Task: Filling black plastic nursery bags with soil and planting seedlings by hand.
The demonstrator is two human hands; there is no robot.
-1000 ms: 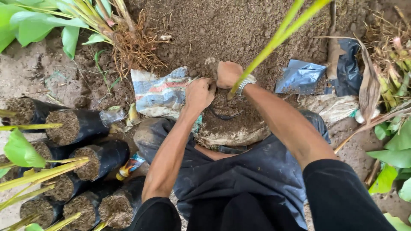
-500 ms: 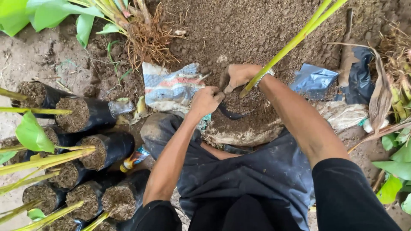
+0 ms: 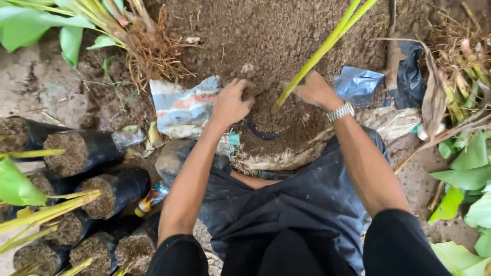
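The person crouches over a black planting bag (image 3: pixel 263 134) half buried in the soil heap (image 3: pixel 286 30); the left hand (image 3: pixel 231 103) presses down at the bag's near rim with fingers curled into the earth, whether they pinch the plastic I cannot tell; the right hand (image 3: pixel 313 89) lies spread and loose against the soil just beside the base of the green seedling stalk (image 3: pixel 322 51), not clamped round it; the stalk leans up and away to the right, its foot sunk in the bag's fill; as I see it, the lean is the risk, since a stalk held by loose soil alone may tip over or pull free if the packing is uneven; a hard push at the rim could also split the thin bag or spill earth onto the dark cloth (image 3: pixel 296 204) below.
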